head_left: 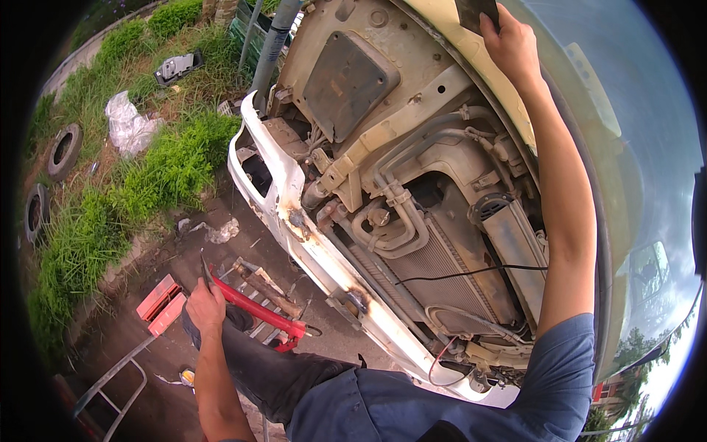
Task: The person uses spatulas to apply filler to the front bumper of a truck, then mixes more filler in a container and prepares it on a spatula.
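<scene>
My right hand [512, 50] is raised at the top, closed on a dark flat scraper [471, 10] that lies at the beige-yellow body panel [508, 96] below the windshield. The scraper's upper end is cut off by the picture's edge. Low on the left, my left hand [205, 308] is closed round a thin, dark blade-like tool [205, 267], seen nearly edge-on. Between my arms is the vehicle's open front, with a radiator [456, 269], bent metal pipes [412, 221] and a white front frame piece [276, 173] that has burnt, rusty patches.
Below my left hand's side stand a red metal jack-like arm [254, 308] and a red box-shaped piece [160, 303]. A black cable [471, 273] crosses the radiator. Old tires [65, 152], clear plastic [129, 124] and grass [169, 173] lie on the left. A metal post [271, 55] rises beside the vehicle.
</scene>
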### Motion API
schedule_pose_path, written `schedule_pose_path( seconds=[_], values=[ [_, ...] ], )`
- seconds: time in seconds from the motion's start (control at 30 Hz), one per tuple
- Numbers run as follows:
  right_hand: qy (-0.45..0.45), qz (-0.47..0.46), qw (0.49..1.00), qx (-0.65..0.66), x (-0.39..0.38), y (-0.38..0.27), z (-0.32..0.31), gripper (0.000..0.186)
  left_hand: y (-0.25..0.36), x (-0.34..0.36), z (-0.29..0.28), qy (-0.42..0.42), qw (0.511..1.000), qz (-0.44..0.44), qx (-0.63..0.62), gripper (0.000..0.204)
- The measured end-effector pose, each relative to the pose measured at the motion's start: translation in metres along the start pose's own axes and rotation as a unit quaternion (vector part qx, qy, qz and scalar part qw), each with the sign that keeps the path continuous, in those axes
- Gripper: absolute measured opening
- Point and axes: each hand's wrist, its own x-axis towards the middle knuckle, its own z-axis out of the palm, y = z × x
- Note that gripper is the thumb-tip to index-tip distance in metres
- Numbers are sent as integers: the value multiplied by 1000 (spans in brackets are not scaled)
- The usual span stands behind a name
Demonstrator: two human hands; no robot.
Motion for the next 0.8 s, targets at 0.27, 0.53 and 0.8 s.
schedule_pose_path(
  seconds=[0.27, 0.53, 0.8],
  values=[
    [28, -4, 999, 41, 0, 0, 1, 21, 1, 1, 0, -6, 1000, -6, 10, 19],
    [10, 29, 999, 13, 2, 4, -5, 26, 1, 3, 1, -18, 1000, -10, 11, 19],
    [25, 26, 998, 56, 1, 1, -9, 25, 1, 3, 1, -16, 1000, -9, 10, 19]
  ],
)
